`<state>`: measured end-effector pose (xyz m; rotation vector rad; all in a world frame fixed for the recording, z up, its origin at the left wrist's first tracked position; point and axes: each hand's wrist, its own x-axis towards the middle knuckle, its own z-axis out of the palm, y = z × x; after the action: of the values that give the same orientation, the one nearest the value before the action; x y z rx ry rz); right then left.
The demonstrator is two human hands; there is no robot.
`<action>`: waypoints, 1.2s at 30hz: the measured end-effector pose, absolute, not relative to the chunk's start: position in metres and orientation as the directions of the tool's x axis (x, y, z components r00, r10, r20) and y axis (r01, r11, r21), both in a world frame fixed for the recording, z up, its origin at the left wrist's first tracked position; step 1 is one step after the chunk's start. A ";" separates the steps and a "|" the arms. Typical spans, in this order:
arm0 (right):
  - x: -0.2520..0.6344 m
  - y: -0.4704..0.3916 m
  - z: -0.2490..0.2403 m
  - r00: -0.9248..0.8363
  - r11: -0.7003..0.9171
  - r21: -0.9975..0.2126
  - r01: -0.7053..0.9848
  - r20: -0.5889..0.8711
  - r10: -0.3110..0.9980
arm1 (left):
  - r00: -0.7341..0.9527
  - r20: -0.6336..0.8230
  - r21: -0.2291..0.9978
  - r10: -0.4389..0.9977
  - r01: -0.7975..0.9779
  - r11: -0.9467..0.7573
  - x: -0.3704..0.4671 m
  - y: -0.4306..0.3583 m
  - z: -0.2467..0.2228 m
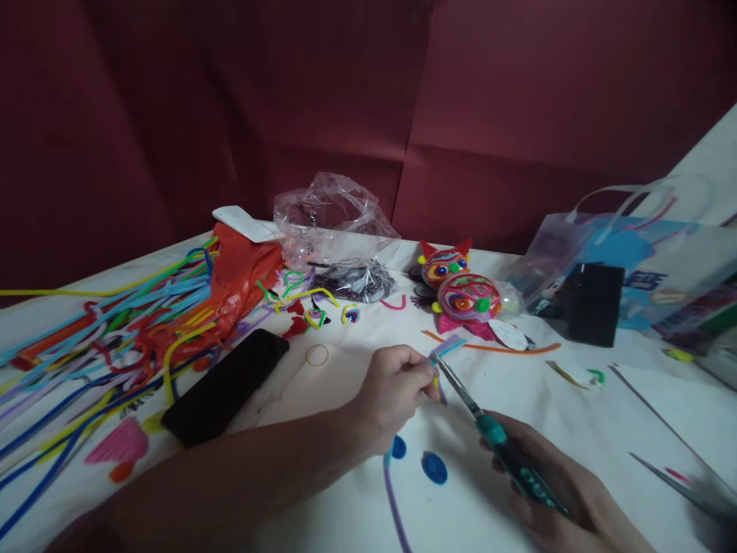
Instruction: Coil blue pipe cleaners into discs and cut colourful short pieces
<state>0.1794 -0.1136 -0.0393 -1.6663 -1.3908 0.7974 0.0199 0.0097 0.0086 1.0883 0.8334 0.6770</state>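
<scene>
My left hand (397, 392) pinches a bundle of purple and light blue pipe cleaners (451, 347), whose ends stick out past the fingertips. My right hand (553, 476) is wrapped round the black-and-teal handle of slim-jawed pliers (495, 434). The metal tip meets the pipe cleaners close to my left fingertips; whether it grips them I cannot tell. Below my hands lie a blue disc (434, 467) and a smaller blue disc (398, 447), partly beside my left wrist. A purple pipe cleaner (394, 499) runs down to the near edge of the view.
Many coloured pipe cleaners (166, 292) spread across the left, by a black phone (227, 384). Two colourful animal-face crafts (469, 298) sit behind my hands. A clear plastic bag (334, 219) lies at the back, a dark box-like object (597, 306) at right, and scissors (668, 472) near right.
</scene>
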 end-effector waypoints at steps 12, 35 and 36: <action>0.176 -0.112 -0.033 0.191 -0.025 -0.759 0.651 0.132 0.973 | 0.603 -0.281 0.950 0.746 0.063 0.307 0.020 0.006 0.008; 0.168 -0.113 -0.045 0.101 0.101 -0.611 0.785 0.288 0.952 | 0.695 -0.361 0.926 0.622 0.187 0.328 0.014 0.014 0.013; 0.167 -0.114 -0.044 0.132 0.083 -0.633 0.770 0.286 0.949 | 0.698 -0.360 0.927 0.618 0.192 0.323 0.014 0.014 0.014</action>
<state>0.1666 -0.1135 -0.0441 -1.7206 -1.6728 0.3294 0.0140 0.0135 0.0141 1.2409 0.7925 0.3216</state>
